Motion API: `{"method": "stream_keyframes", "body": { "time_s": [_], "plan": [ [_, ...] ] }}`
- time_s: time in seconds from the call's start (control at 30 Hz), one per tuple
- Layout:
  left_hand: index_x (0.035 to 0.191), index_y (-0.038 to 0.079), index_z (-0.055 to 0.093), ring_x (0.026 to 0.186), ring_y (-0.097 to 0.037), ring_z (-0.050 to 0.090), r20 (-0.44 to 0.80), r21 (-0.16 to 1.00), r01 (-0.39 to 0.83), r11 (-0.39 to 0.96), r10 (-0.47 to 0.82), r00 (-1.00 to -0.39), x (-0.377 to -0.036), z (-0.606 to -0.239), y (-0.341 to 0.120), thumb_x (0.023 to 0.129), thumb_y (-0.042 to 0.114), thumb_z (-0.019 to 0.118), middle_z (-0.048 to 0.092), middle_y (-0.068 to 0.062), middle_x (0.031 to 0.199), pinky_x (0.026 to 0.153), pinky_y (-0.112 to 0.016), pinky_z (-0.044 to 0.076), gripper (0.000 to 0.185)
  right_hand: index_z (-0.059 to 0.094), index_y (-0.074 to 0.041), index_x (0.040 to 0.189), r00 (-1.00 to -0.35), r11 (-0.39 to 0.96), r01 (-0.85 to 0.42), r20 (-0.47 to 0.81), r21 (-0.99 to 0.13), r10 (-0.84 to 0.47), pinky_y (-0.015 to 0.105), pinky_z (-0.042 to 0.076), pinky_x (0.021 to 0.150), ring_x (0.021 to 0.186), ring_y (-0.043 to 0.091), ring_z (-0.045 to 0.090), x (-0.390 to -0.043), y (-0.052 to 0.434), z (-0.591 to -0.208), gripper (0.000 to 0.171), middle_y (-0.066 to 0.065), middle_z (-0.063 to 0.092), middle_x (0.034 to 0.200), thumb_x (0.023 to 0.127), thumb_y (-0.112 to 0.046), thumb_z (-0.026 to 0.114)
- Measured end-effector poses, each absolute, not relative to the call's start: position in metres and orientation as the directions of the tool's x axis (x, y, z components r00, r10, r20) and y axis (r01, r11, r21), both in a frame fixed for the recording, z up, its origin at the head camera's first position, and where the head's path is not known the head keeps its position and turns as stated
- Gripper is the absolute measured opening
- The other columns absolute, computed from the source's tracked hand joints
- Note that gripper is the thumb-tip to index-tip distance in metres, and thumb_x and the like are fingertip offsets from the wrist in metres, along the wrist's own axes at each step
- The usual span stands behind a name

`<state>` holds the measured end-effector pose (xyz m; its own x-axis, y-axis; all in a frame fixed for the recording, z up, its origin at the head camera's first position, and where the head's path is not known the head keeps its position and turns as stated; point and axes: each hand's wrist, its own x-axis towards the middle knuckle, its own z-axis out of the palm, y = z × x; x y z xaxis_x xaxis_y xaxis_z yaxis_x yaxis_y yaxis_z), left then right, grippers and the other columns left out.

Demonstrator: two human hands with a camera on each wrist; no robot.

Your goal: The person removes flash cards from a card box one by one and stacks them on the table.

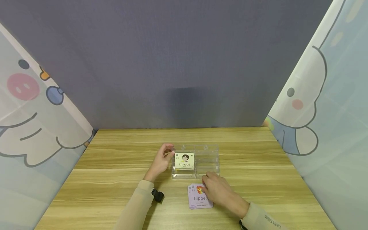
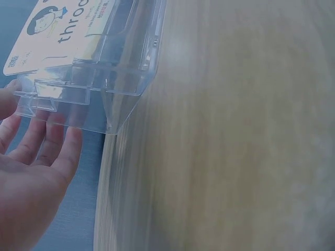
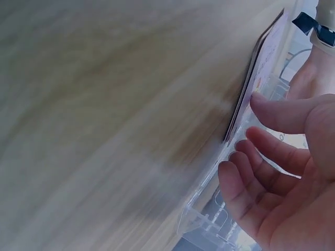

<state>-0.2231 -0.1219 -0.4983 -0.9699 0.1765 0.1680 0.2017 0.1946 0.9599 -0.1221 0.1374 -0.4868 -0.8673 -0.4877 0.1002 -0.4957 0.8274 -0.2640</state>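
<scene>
A clear plastic card rack (image 1: 207, 159) with two columns of stepped slots sits mid-table. In its left column leans a pale yellow card (image 1: 184, 161) printed "throat" with a drawn head. My left hand (image 1: 161, 162) grips the rack's left side; the left wrist view shows the thumb in front and fingers behind the plastic. Before the rack, a stack of lilac cards (image 1: 198, 203) lies flat, its top one printed "slippers". Over the stack's right side is my right hand (image 1: 219, 189), thumb at the card face, its fingers (image 3: 235, 180) loosely bent near the rack's front edge.
The wooden table (image 1: 115, 179) carries the rack and cards. A dark grey partition (image 1: 184, 64) rises behind its back edge. Printed cartoon curtains (image 1: 339, 95) stand on both sides. A black device (image 1: 157, 195) is strapped on the left wrist.
</scene>
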Motion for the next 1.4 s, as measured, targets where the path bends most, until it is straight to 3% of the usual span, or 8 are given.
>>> {"method": "stream_keyframes", "body": {
  "time_s": [0.23,0.47,0.67,0.87,1.03,1.2,1.4],
  "plan": [
    [0.127,-0.004,0.050,0.117,-0.038,0.054,0.181,0.958,0.216,0.189,0.187,-0.966,-0.210,-0.476,-0.119,0.103,-0.004,0.053,0.054,-0.031,0.127,0.103,-0.053,0.045,0.025,0.064,-0.013,0.080,-0.876,0.816,-0.482,0.147,-0.319,-0.460,0.022,0.040,0.054,0.068,0.007,0.046,-0.127,0.134,-0.482,0.016,-0.009,0.049,0.073,0.088,-0.014,0.078],
    [0.128,-0.004,0.050,0.117,-0.038,0.054,0.177,0.959,0.210,0.189,0.178,-0.968,-0.209,-0.476,-0.119,0.103,-0.003,0.054,0.055,-0.027,0.126,0.104,-0.054,0.045,0.026,0.064,-0.013,0.081,-0.885,0.804,-0.465,0.194,-0.371,-0.423,0.020,0.040,0.051,0.065,0.006,0.045,-0.134,0.131,-0.470,0.014,-0.009,0.052,0.074,0.088,-0.010,0.076],
    [0.128,-0.004,0.050,0.117,-0.038,0.054,0.185,0.958,0.221,0.185,0.190,-0.964,-0.209,-0.476,-0.119,0.103,-0.003,0.053,0.054,-0.030,0.127,0.103,-0.053,0.046,0.025,0.066,-0.016,0.080,-0.889,0.797,-0.456,0.241,-0.396,-0.389,0.021,0.045,0.057,0.070,0.006,0.051,-0.141,0.129,-0.460,0.014,-0.009,0.058,0.077,0.087,-0.012,0.077],
    [0.128,-0.004,0.051,0.117,-0.037,0.055,0.183,0.956,0.217,0.197,0.177,-0.967,-0.208,-0.475,-0.118,0.103,-0.003,0.054,0.057,-0.022,0.123,0.104,-0.052,0.046,0.025,0.069,-0.015,0.083,-0.884,0.781,-0.459,0.301,-0.422,-0.357,0.022,0.051,0.063,0.076,0.009,0.061,-0.146,0.128,-0.452,0.011,-0.004,0.065,0.084,0.087,-0.011,0.079],
    [0.127,-0.004,0.051,0.116,-0.036,0.055,0.193,0.955,0.227,0.193,0.179,-0.965,-0.208,-0.474,-0.119,0.102,-0.004,0.054,0.058,-0.018,0.122,0.103,-0.051,0.047,0.025,0.070,-0.014,0.085,-0.876,0.767,-0.469,0.343,-0.438,-0.340,0.019,0.049,0.060,0.072,0.008,0.058,-0.152,0.127,-0.448,0.010,-0.004,0.065,0.083,0.087,-0.011,0.080],
    [0.128,-0.004,0.051,0.116,-0.036,0.055,0.192,0.952,0.233,0.200,0.203,-0.960,-0.207,-0.472,-0.121,0.103,-0.002,0.054,0.058,-0.017,0.123,0.102,-0.049,0.048,0.025,0.070,-0.014,0.086,-0.859,0.774,-0.481,0.397,-0.412,-0.323,0.026,0.053,0.065,0.076,0.010,0.060,-0.157,0.125,-0.447,0.010,-0.005,0.065,0.084,0.086,-0.013,0.081],
    [0.129,-0.004,0.050,0.117,-0.037,0.055,0.191,0.950,0.230,0.212,0.187,-0.964,-0.221,-0.495,-0.123,0.103,-0.003,0.054,0.055,-0.023,0.126,0.101,-0.050,0.047,0.027,0.073,-0.010,0.093,-0.837,0.756,-0.510,0.437,-0.409,-0.329,0.030,0.055,0.071,0.082,0.013,0.062,-0.164,0.123,-0.444,0.010,-0.002,0.069,0.090,0.087,-0.011,0.080]
  ]
}}
